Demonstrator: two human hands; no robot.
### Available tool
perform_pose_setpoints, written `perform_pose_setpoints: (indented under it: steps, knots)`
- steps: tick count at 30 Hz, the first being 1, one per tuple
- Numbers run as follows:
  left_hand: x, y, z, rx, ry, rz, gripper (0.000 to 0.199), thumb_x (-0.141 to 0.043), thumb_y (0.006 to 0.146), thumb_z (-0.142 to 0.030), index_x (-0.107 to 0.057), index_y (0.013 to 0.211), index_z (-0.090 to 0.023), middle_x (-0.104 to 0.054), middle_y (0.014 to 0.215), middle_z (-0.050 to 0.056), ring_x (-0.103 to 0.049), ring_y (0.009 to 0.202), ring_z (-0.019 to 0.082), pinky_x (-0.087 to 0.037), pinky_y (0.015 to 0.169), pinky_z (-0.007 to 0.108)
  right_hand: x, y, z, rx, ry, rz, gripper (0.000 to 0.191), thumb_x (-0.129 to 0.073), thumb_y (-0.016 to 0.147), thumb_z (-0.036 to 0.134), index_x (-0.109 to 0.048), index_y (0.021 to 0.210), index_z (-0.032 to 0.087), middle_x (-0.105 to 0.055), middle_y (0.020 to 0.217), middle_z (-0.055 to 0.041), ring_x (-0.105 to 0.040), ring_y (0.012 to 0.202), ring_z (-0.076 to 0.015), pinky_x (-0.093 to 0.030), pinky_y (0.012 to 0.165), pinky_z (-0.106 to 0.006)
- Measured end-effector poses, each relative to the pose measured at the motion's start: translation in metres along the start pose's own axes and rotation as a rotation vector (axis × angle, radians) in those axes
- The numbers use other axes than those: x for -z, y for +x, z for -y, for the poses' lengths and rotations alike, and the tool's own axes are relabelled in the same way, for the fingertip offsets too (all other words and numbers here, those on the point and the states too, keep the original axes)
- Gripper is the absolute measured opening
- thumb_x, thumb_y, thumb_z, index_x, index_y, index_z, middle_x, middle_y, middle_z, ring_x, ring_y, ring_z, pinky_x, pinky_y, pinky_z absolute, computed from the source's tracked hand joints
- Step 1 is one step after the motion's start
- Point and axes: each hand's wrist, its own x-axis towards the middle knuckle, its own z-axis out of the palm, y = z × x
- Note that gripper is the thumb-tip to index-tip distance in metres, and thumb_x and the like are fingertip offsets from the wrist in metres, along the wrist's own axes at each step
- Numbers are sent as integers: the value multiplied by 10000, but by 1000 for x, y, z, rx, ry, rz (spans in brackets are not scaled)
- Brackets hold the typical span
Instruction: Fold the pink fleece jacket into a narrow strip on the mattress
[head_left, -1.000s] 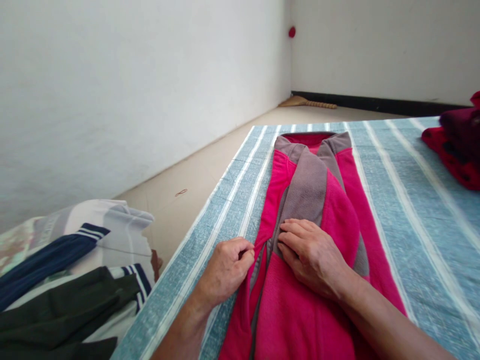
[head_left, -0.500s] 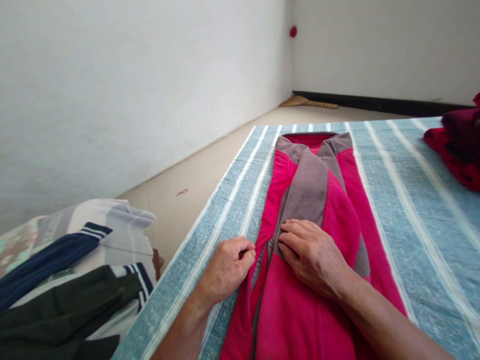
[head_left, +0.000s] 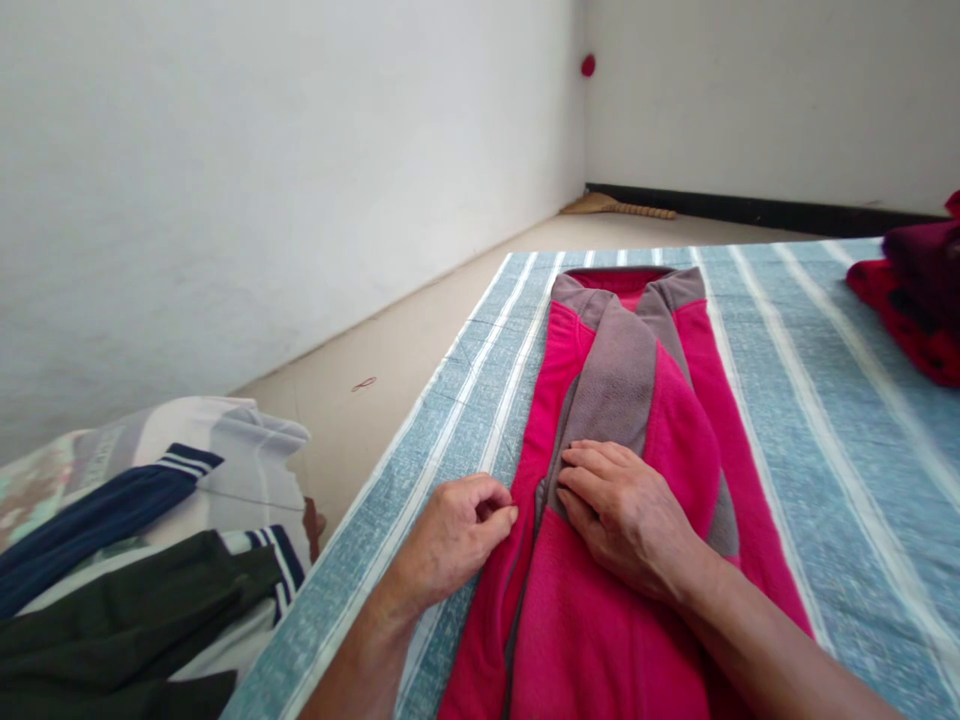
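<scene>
A pink and grey fleece jacket [head_left: 615,380] lies folded lengthwise on a blue bedspread with white stripes [head_left: 817,420], its collar at the far end. My left hand [head_left: 461,530] is at the jacket's left edge, thumb and forefinger nearly together beside the pink fabric; whether cloth is between them cannot be made out. My right hand [head_left: 626,510] rests palm down on the grey and pink sleeve folded over the front, its fingers lying along the dark zip line. A narrow gap shows between the pink left edge and the folded sleeve.
Dark red folded clothes [head_left: 919,300] sit at the right edge. At lower left, a navy sleeve [head_left: 112,515] and a dark green garment [head_left: 142,610] lie on pale cloth. A wooden-handled brush [head_left: 619,206] is on the floor by the far wall.
The pink left edge, pulled up in a fold at my left fingertips before, now lies flatter. My left hand has shifted very slightly to the right. My right hand stays in place.
</scene>
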Motion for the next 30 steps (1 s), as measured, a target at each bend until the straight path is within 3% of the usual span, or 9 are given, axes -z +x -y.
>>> perform_pose_setpoints:
  steps: [8,20,27,30]
  knots:
    - [-4,1,4,63,-87,5,68,-605,727,-243,-606,700,-180,-544,580,-47,-496,537,109,-389,533,217,0,0,0,-7,-11,6,193,-482,915,149,-661,851,181,-682,925,-90,-609,1010,-232,-490,898,-387]
    - [-8,1,14,60,-27,0,130,-622,733,-284,-580,803,-183,-577,611,-38,-546,548,126,-393,529,230,-1,0,2,17,-42,-18,193,-464,916,143,-643,853,181,-674,939,-98,-597,1020,-238,-490,890,-392]
    - [-9,2,13,34,-37,3,102,-614,717,-269,-575,770,-191,-564,603,-49,-536,538,113,-388,516,219,5,1,8,101,-30,-69,202,-449,932,134,-640,879,173,-671,977,-111,-596,1027,-237,-479,898,-398]
    - [-10,2,12,25,-75,5,95,-603,717,-265,-570,772,-195,-555,597,-54,-535,542,111,-403,524,217,10,2,14,153,40,-27,202,-438,944,145,-639,942,165,-671,1041,-111,-579,1082,-233,-465,928,-393]
